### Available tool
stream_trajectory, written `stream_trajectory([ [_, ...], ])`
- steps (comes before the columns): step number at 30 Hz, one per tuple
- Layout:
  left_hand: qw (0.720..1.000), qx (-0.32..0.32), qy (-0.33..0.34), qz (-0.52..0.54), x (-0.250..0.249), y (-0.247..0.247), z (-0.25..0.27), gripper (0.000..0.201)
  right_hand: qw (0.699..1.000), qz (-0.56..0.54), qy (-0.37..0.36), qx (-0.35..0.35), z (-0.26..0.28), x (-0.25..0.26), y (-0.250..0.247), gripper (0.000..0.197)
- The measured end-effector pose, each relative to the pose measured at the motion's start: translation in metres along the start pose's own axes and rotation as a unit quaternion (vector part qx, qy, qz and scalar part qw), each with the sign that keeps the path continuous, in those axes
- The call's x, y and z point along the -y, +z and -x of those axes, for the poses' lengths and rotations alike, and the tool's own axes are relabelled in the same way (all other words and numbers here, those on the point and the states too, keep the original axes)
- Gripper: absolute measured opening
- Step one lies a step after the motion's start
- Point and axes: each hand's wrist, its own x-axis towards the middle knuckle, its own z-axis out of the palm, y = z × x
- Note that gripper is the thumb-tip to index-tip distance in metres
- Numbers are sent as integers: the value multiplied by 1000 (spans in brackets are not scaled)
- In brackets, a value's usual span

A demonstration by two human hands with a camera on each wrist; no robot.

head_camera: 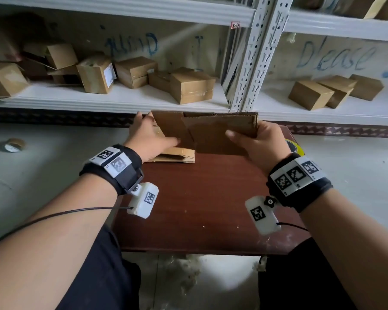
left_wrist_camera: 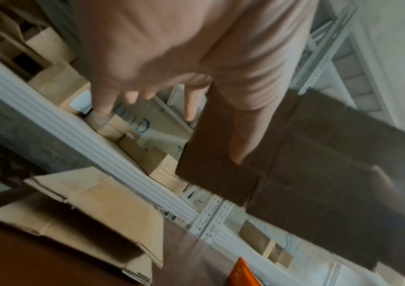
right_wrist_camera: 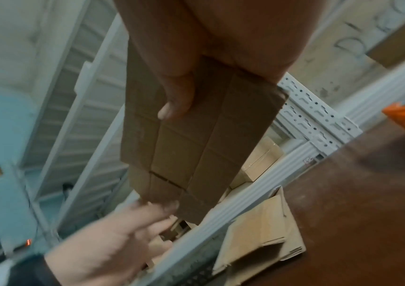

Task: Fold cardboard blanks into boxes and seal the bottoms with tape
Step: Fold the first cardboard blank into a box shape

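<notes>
Right hand is pinching a flat cardboard blank, thumb on the near face, holding it above the brown table. Left hand is gripping its left edge, thumb in front. A stack of blanks is lying beneath

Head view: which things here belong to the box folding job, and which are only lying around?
Part of the job:
- flat cardboard blank, held by left hand and right hand
- stack of blanks on the brown table
- tape roll behind the right hand

Only lying about:
- finished boxes on the shelf
- second tape roll on the floor
</notes>
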Motion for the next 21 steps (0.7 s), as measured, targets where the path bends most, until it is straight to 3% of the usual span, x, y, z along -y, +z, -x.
stream_trajectory([
  [5, 994, 22, 76, 81, -3, -6, 7, 28, 998, -54, 38, 15, -2, -2, 1, 20],
  [10, 997, -12, 63, 42, -2, -13, 8, 26, 997, -70, 31, 2, -8, -2, 4, 14],
  [15, 998, -22, 50, 45, 9, -16, 9, 52, 999, -31, 5, 9, -6, -4, 12, 21],
  [18, 998, -17, 48, 38, 10, -16, 12, 27, 1000, -9, -7, 24, -7, -6, 14, 24],
  [21, 998, -10, 43, 44, 8, -15, 15, 22, 999, 7, -10, 35, -6, -9, 15, 23],
])
